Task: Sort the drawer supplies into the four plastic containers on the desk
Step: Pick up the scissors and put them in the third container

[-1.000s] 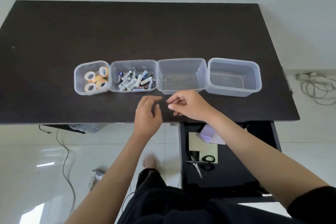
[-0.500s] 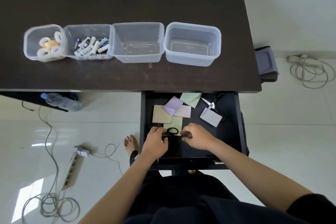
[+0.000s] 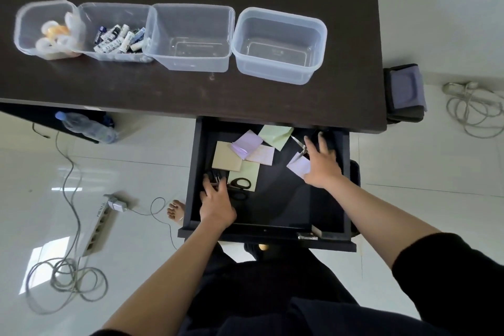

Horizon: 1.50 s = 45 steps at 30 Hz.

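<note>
While both hands reach spread into the drawer (image 3: pixel 344 180) at frame centre, the left hand (image 3: pixel 216 204) beside black scissors (image 3: pixel 240 184) and the right hand (image 3: pixel 321 163) over another pair (image 3: pixel 300 144), these look stiff, best gripped by the handles.
</note>
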Each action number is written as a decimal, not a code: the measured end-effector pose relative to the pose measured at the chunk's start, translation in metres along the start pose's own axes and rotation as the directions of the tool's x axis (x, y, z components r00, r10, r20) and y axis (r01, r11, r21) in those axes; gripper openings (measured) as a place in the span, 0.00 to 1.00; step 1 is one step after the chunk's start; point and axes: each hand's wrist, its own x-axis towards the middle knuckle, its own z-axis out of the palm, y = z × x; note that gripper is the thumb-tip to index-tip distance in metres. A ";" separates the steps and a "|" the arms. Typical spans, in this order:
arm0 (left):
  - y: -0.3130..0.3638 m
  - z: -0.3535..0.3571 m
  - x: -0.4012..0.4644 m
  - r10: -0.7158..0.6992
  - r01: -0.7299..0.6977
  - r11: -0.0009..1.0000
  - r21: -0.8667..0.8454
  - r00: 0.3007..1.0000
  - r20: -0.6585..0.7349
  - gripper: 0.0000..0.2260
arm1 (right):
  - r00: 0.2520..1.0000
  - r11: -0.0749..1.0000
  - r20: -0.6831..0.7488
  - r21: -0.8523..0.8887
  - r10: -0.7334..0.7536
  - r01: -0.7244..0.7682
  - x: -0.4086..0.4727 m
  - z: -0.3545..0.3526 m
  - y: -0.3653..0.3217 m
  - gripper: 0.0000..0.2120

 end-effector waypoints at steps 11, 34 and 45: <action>-0.002 0.005 0.010 0.009 0.001 0.992 0.125 0.997 -0.078 0.31 | 0.985 0.990 0.116 0.082 -0.127 0.117 -0.007 0.024 0.006 0.54; -0.013 -0.009 0.009 -0.022 -0.044 0.928 -0.371 0.985 -0.171 0.08 | 0.995 0.985 -0.078 0.154 -0.070 0.082 -0.022 0.026 0.015 0.17; -0.017 -0.015 0.003 0.043 -0.061 0.932 -0.357 0.997 -0.058 0.10 | 0.998 0.973 -0.026 0.224 -0.059 0.063 -0.042 0.029 0.013 0.16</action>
